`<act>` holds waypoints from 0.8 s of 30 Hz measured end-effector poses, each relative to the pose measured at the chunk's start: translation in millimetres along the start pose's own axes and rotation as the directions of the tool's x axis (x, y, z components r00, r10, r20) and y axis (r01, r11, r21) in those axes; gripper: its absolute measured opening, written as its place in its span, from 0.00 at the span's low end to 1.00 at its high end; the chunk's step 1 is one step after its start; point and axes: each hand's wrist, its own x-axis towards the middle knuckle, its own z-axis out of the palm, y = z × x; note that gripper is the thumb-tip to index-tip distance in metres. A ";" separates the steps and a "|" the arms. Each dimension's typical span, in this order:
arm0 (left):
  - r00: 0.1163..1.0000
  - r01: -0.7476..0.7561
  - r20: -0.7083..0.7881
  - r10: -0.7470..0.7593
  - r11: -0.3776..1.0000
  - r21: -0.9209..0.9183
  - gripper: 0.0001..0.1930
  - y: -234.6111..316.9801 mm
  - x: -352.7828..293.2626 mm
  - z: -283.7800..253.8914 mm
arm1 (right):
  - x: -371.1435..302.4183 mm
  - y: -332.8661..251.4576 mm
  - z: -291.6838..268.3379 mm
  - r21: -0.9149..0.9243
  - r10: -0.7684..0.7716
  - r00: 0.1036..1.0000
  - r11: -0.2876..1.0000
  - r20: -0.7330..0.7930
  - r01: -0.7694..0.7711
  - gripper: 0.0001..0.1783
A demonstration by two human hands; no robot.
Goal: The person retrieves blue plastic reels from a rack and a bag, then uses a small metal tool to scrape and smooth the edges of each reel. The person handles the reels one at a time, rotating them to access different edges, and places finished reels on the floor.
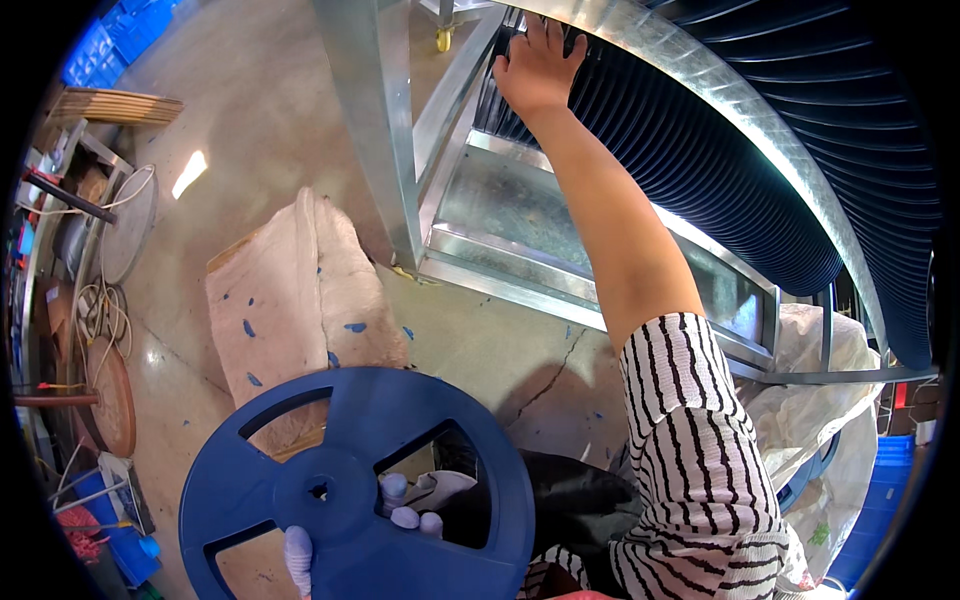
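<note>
In front of my body is a large round blue plastic reel point(455, 400), with cut-out openings around a central hub. My left hand point(405, 517) grips it; lavender-covered fingertips show through two of its openings, and the reel hides most of the hand. My right arm stretches up and away, in a striped sleeve. At its end my bare right hand point(540, 72) is open, fingers spread, at the end of a long row of dark blue reels point(700, 150) packed in a metal rack point(385, 150). Whether its fingertips touch the reels I cannot tell.
A pale, cloth-like covered bundle point(265, 290) with blue flecks lies on the floor. At left are round discs point(130, 230) on rods and a coiled cable point(105, 315). A translucent plastic bag point(820, 400) stands at right. Blue crates point(110, 45) sit far left.
</note>
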 end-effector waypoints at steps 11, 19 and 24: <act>0.999 -0.028 -0.022 0.027 0.999 -0.027 0.35 3.8 5.1 10.6 | -25.4 48.7 -13.0 0.020 -0.528 0.847 0.849 0.068 0.528 0.43; 0.998 -0.058 0.028 0.058 0.998 -0.006 0.34 -1.0 19.3 1.1 | -44.7 18.2 -21.4 0.005 -0.482 0.819 0.863 0.311 0.506 0.45; 0.990 -0.099 0.100 0.099 0.995 -0.009 0.34 -6.1 21.3 -4.1 | -20.2 42.1 -66.5 0.189 -0.124 0.940 0.980 0.319 0.065 0.36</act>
